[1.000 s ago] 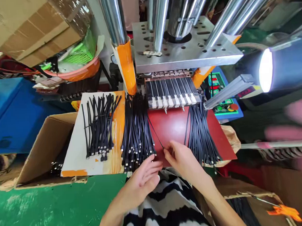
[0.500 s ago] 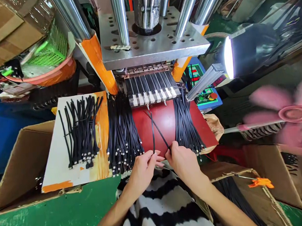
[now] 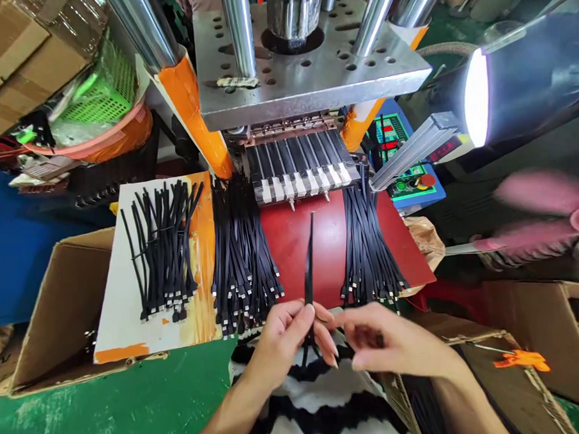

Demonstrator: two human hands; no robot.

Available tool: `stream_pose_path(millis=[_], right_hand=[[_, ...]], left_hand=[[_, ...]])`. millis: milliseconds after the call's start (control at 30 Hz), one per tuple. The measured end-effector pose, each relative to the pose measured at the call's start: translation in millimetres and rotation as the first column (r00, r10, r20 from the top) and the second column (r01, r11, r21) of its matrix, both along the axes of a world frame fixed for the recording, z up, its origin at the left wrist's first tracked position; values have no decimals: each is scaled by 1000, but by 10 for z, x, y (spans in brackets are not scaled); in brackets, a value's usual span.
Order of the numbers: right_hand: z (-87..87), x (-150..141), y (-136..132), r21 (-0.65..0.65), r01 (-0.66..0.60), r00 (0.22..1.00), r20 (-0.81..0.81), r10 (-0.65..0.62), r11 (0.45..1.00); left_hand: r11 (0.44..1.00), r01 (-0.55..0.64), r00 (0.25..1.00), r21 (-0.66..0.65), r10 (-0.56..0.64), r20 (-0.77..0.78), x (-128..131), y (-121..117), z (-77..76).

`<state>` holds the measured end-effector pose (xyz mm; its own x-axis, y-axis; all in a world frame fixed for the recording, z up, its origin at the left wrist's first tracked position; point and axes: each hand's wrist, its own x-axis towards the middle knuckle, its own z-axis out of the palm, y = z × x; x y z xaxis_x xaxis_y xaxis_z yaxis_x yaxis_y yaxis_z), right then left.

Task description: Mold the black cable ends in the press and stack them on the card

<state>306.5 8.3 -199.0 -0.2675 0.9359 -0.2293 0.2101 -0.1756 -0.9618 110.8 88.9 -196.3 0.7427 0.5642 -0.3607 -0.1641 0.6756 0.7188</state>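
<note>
My left hand [image 3: 289, 335] pinches a black flat cable [image 3: 310, 254] between thumb and fingers. The cable's upper end points up over the red board, and thin strands or ends hang below the hand. My right hand [image 3: 381, 341] is just to the right, thumb and fingers apart, holding nothing that I can see; its inner fingers are partly hidden. Beyond the hands lies the press mold [image 3: 301, 168], with several black cables laid side by side and white strips across its front. Bundles of black cables with metal plugs lie left [image 3: 243, 257] and right [image 3: 372, 245] of the hands.
A white board [image 3: 111, 301] at left bears another cable pile [image 3: 166, 248]. The press plate [image 3: 313, 91] hangs above the mold. A lamp [image 3: 476, 97], a control box [image 3: 413, 186] and a spinning pink fan [image 3: 548, 212] stand at right. Cardboard boxes [image 3: 48, 310] flank the work area.
Two cable ends that were spread apart are now together, upright in my left hand. My right hand has let go and moved right and lower. The view has shifted slightly.
</note>
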Motion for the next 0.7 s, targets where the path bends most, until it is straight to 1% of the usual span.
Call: stream_pose_path(millis=[33, 67, 100, 133, 167, 200, 267, 333, 367, 400, 467, 500, 567, 700], right_hand=[[22, -8, 92, 5, 79, 992, -100, -78, 997], [43, -42, 189, 11, 183, 968, -178, -179, 983], [62, -98, 285, 20, 291, 934, -224, -279, 957], [77, -167, 370, 37, 381, 901, -238, -362, 924], [87, -239, 439, 63, 441, 879, -234, -416, 895], [90, -305, 488, 99, 472, 869, -219, -444, 876], [80, -399, 527, 200, 472, 879, -187, -440, 859], [61, -437, 510, 287, 426, 904, -156, -397, 858], [54, -442, 494, 321, 407, 914, -139, -382, 855], [50, -444, 478, 348, 390, 920, -121, -372, 852], [48, -444, 457, 390, 371, 927, -94, -364, 843], [46, -445, 453, 412, 372, 925, -89, -369, 832], [30, -442, 452, 456, 394, 912, -85, -402, 798], [-36, -400, 462, 530, 445, 877, -96, -471, 721]], left_hand=[[996, 50, 998, 71, -47, -42, -39, -51, 3], [986, 92, 992, 138, -78, -103, -77, -97, -2], [971, 131, 980, 198, -97, -173, -111, -130, -10], [953, 167, 964, 252, -105, -244, -141, -144, -18], [930, 204, 945, 307, -105, -309, -165, -135, -19], [903, 226, 928, 365, -85, -363, -181, -98, -9], [841, 208, 911, 499, 19, -411, -187, 56, 62], [756, 127, 915, 642, 160, -370, -155, 285, 197], [710, 96, 922, 698, 200, -331, -126, 409, 279], [666, 93, 931, 740, 205, -301, -91, 528, 363], [596, 139, 950, 791, 144, -276, -13, 719, 511], [573, 161, 957, 803, 108, -269, 23, 782, 566], [551, 173, 967, 816, 65, -248, 73, 843, 629], [551, 121, 974, 826, 94, -205, 72, 828, 621]])
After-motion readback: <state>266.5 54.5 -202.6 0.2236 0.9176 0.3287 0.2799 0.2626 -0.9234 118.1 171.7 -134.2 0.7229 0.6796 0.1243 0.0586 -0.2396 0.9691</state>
